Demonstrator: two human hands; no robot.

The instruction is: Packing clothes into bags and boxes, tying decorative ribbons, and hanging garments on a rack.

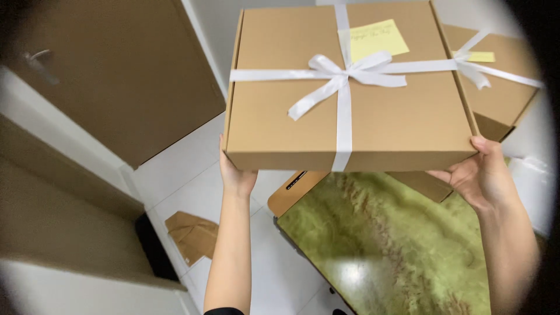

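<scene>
I see a plain tan-brown box point(402, 116) crossed by a white ribbon point(344, 73) tied in a bow, with a pale yellow note point(373, 38) on its lid. A second box point(501, 87) behind it has the same tan-brown colour, its own white ribbon and a smaller yellow note point(479, 56). The table point(396, 245) below is glossy green, veined in a marbled pattern with ochre-brown streaks. The floor point(186, 175) is white tile. On it lies a brown paper bag point(192, 236). The door point(128, 76) is mid-brown, with a silver handle point(38, 58).
</scene>
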